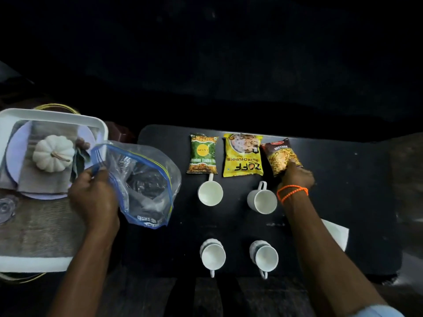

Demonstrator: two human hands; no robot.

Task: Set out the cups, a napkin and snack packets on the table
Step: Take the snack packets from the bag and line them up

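Observation:
Three snack packets lie in a row at the far side of the black table [343, 202]: a green packet [202, 153], a yellow packet [243, 154] and a dark red packet [279, 156]. My right hand [296, 177] grips the near end of the dark red packet. Several white cups stand below the row: two far ones [210, 193] [263, 201] and two near ones [214, 256] [265, 257]. A white napkin [336, 232] lies partly under my right forearm. My left hand [96, 193] holds a clear zip bag [142, 179] by its blue rim, left of the table.
A white tray [57, 116] at the left holds a plate, a grey cloth and a small white pumpkin [53, 153]. A woven grey mat [39, 229] lies in front of it, with a clear glass piece [5, 208] at its left edge. The background is dark.

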